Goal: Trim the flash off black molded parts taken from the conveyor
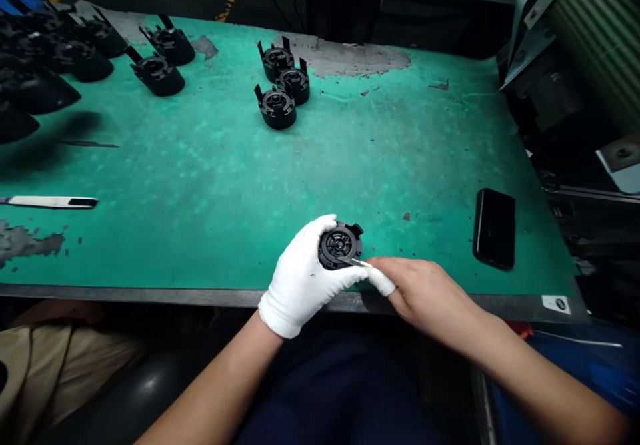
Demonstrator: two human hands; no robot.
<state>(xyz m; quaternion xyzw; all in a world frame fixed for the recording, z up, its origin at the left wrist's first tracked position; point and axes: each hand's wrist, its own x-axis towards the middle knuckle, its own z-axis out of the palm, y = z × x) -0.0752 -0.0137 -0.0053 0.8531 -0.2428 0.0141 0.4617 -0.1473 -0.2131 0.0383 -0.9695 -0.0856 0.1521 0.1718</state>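
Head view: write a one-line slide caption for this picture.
Gloved left hand holds a round black part while the bare right hand touches a thin tool to its rim.

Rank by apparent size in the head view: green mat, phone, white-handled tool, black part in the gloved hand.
1. Green mat, by far.
2. Phone.
3. Black part in the left hand, slightly smaller though nearer the camera.
4. White-handled tool: longer than both but very thin, so its rank is unsure.
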